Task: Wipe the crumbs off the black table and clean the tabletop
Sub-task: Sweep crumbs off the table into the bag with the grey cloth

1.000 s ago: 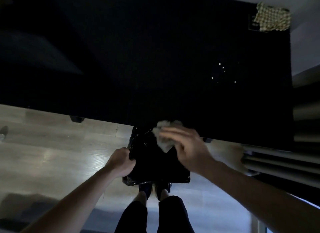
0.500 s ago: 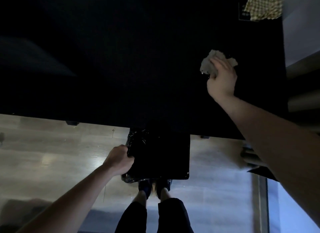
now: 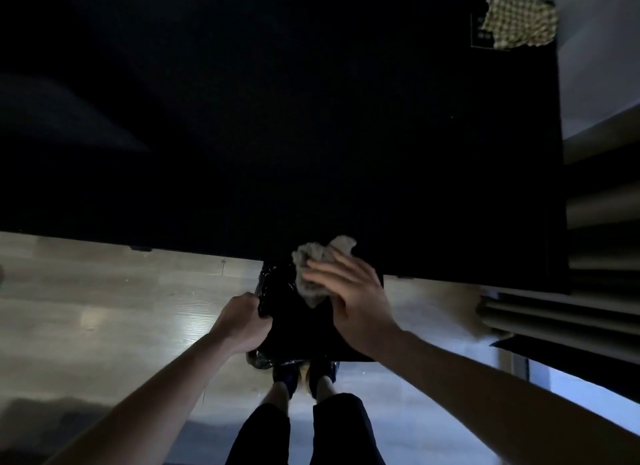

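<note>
At the bottom middle of the frame we see our two feet [image 3: 303, 378] on the wooden floor [image 3: 104, 308]. Just above them, our left hand [image 3: 242, 322] has its fingers curled tight around the edge of a shiny black bin bag [image 3: 277, 291]. Our right hand [image 3: 353, 305] lies flat with spread fingers, pressing a grey rag [image 3: 320, 265] at the near edge of the black table [image 3: 311, 135], right over the bag. Far off, in the upper right corner, a checked cloth [image 3: 519, 19] lies on the table.
</note>
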